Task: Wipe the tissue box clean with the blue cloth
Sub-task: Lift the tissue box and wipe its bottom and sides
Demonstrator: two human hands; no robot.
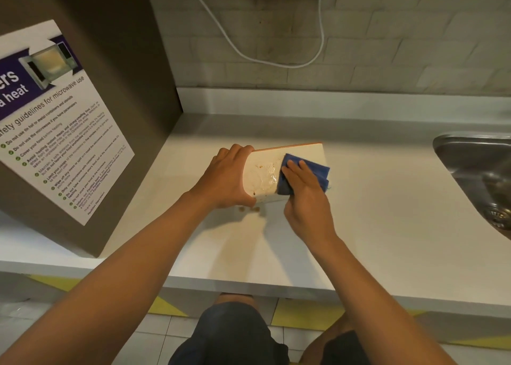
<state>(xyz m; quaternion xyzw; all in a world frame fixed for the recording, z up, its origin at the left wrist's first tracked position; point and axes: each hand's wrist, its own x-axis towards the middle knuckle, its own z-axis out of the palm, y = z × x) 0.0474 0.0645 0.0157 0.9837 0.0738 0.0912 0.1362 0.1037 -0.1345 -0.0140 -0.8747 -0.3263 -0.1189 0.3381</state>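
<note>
A white tissue box [276, 160] with an orange far edge lies on the white counter [373, 212], its top wet and smeared with brownish stains on the left half. My left hand [224, 179] grips the box's left end, fingers curled over the far edge and thumb at the near side. A folded blue cloth [322, 175] lies on the right part of the box top. My right hand [307, 193] presses flat on the cloth, holding it against the box.
Small brown crumbs [250, 209] lie on the counter just in front of the box. A brown cabinet side with a microwave safety poster [55, 121] stands at the left. A steel sink [481, 176] is at the right. A white cable [276, 60] hangs on the brick wall.
</note>
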